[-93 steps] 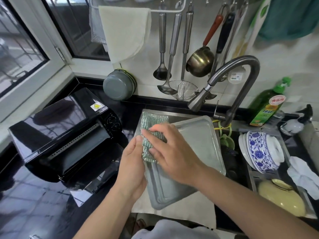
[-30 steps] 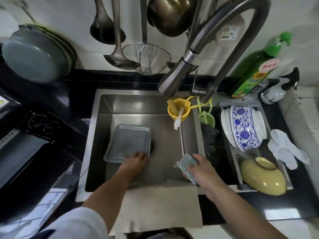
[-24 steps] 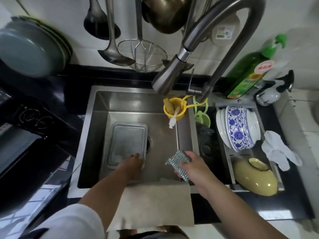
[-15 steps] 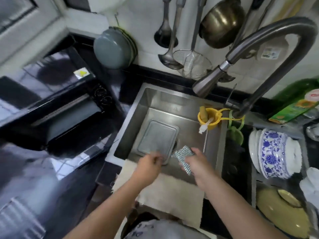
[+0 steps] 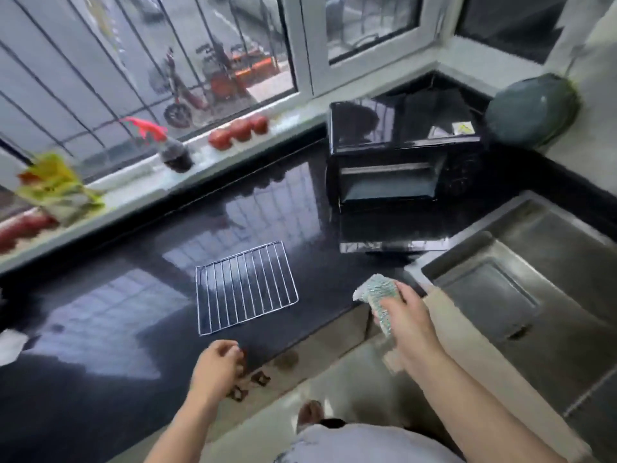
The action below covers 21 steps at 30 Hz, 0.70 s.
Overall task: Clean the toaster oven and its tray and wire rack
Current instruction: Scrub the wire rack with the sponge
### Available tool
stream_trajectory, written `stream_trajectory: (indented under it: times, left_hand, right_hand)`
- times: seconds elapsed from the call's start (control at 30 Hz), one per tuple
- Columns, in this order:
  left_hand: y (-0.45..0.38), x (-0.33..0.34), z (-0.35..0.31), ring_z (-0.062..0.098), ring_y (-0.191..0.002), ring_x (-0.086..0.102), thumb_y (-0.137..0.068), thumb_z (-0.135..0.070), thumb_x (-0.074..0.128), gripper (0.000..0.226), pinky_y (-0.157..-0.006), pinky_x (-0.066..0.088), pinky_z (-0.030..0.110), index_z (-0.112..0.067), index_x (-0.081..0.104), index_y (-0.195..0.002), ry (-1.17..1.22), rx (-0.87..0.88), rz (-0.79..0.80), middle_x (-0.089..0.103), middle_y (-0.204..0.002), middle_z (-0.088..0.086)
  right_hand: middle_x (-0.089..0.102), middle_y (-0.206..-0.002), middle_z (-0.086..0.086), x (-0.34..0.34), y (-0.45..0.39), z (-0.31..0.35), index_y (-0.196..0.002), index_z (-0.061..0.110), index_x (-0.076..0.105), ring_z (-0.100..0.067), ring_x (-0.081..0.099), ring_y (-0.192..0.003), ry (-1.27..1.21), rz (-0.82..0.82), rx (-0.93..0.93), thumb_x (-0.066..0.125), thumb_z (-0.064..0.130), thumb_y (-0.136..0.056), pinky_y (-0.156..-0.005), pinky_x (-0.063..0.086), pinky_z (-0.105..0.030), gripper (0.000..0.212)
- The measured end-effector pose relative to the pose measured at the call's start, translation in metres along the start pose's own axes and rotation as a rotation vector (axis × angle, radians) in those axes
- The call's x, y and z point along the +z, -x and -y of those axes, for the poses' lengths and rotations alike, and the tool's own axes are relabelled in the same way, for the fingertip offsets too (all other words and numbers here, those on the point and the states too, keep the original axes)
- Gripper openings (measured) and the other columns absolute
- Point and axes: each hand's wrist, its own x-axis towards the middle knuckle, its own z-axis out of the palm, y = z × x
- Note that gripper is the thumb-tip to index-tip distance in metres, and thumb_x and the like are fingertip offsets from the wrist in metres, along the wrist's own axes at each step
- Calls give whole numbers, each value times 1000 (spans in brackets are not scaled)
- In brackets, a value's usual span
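The rack (image 5: 246,288) is laid flat on the black counter (image 5: 100,315), near its front edge, with bare counter all round. The left hand (image 5: 217,370), loosely curled and holding nothing, is hung just short of it. A scourer (image 5: 379,297) is gripped by the right hand (image 5: 405,324). The tray (image 5: 490,297) is seen in the sink (image 5: 567,235); the oven (image 5: 400,152) is set behind, door down.

No legible text on anything here.

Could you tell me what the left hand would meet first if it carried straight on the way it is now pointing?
Most likely the wire rack: the left hand hovers empty at the counter's near edge, its loosely curled fingers aimed at the rack's near side. Only bare black countertop lies between, though height is hard to judge.
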Motion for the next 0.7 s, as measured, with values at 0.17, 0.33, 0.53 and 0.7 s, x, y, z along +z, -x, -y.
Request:
stream_trajectory:
  times: [0.17,0.33,0.53,0.7]
  left_hand:
    - [-100,-55,-6,44,-125,58,-103,-29,54,47,-102,45,47,0,55,-140,-356,41,-210,61,-136,26]
    - [-149,-59,-13,44,-127,56,-104,-29,53,42,-99,45,45,1,51,-134,-415,12,-107,59,-137,28]
    - [-169,-53,0,44,-109,64,-100,-16,50,22,-87,50,44,-1,65,-107,-290,0,-107,69,-117,28]
    - [-134,-38,-7,34,-91,75,-107,-16,39,19,-81,61,49,-16,40,-88,462,67,-80,66,-105,8]
  right_hand:
    - [71,-112,2,37,9,-25,-123,26,62,-16,69,-99,-80,-54,-9,51,9,-101,-78,53,-29,29]
    - [76,-102,2,54,22,-39,-119,22,67,-15,72,-91,-94,-142,28,54,19,-102,-72,53,-31,21]
    - [75,-99,-3,45,15,-32,-110,13,68,-15,70,-87,-231,-249,31,51,12,-103,-76,52,-31,19]
    - [73,-105,-5,31,12,-40,-115,16,65,-18,68,-92,-324,-264,101,47,15,-105,-80,52,-34,20]
